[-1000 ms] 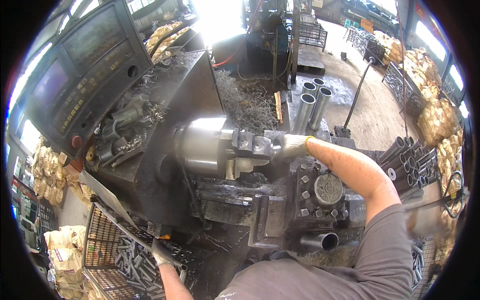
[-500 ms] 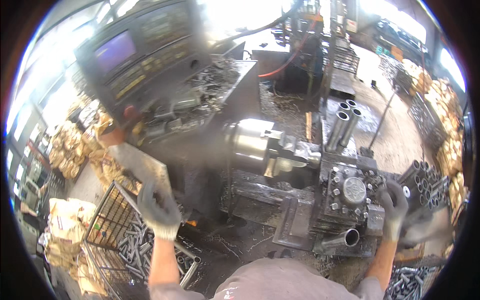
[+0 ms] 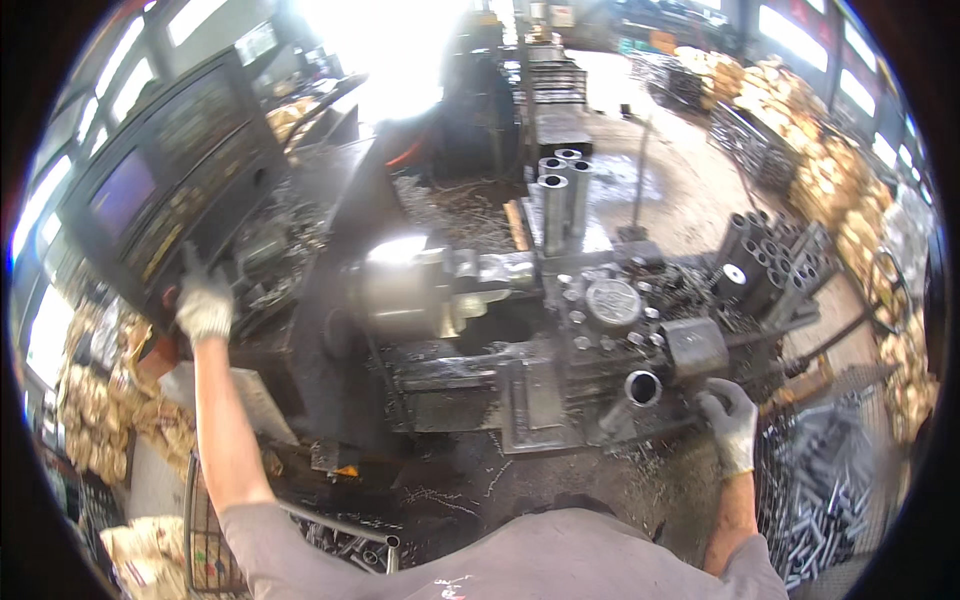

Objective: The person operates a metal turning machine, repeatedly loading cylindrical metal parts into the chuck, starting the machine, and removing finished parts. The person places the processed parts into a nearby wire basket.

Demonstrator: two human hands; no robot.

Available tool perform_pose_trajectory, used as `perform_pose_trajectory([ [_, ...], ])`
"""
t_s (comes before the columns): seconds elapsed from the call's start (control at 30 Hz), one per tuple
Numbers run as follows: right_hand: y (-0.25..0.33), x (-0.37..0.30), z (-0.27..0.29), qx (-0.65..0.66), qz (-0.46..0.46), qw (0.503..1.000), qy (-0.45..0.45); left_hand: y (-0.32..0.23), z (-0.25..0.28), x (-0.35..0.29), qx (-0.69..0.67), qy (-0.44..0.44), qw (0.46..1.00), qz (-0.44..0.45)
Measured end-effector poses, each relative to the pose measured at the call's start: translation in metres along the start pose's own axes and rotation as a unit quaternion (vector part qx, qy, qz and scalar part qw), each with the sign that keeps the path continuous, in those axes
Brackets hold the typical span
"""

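The left hand [image 3: 207, 300] had fingers spread, with the panel [image 3: 170, 180] just ahead; a slip could press it wrong. The right hand [image 3: 732, 425] curled, grip unclear, a tube [image 3: 625, 412] to its left.

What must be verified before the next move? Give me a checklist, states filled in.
1. Left hand away from the round metal clamp: ok, it is at the control panel.
2. Right hand away from the clamp: ok, it is near the machine's front right edge.
3. Gloves on both hands: ok.
4. Clamp standing still: cannot tell, its surface looks blurred.
5. Machine front free of tubes: not ok, a tilted tube rests there.
6. Left hand pressing a button: cannot tell.
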State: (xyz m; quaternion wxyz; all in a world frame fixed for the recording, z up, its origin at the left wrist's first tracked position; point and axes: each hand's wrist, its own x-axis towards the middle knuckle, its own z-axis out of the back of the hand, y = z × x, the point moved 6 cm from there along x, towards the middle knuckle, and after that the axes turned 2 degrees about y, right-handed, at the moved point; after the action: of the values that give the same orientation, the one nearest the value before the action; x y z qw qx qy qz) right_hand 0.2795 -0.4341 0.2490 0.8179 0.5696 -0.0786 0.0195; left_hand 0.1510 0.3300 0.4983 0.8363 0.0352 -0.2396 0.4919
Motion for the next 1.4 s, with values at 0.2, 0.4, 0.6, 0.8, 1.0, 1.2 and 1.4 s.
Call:
perform_pose_trajectory([
  [0.2,-0.004,-0.004,-0.028,-0.002,-0.020,0.993,0.116,-0.033,-0.006,-0.250,-0.365,-0.232,0.817,-0.382],
  [0.4,0.005,0.017,-0.083,-0.065,0.096,0.957,0.267,-0.017,-0.164,-0.481,-0.384,0.282,0.879,-0.033],
  [0.6,0.002,0.022,-0.137,-0.169,0.160,0.913,0.335,0.055,-0.201,-0.642,-0.288,0.441,0.834,0.165],
  [0.8,-0.013,0.011,-0.136,-0.131,0.161,0.935,0.289,0.103,-0.181,-0.709,-0.318,0.408,0.806,0.288],
  [1.0,0.014,-0.039,-0.163,-0.121,0.236,0.908,0.323,0.165,-0.126,-0.799,-0.293,0.285,0.843,0.348],
  [1.2,0.060,-0.268,-0.238,-0.031,0.295,0.755,0.585,0.252,-0.052,-0.950,-0.298,0.157,0.776,0.533],
  [1.4,0.091,-0.539,-0.226,-0.070,0.374,0.460,0.802,0.308,0.010,-1.110,-0.253,0.001,0.695,0.673],
])
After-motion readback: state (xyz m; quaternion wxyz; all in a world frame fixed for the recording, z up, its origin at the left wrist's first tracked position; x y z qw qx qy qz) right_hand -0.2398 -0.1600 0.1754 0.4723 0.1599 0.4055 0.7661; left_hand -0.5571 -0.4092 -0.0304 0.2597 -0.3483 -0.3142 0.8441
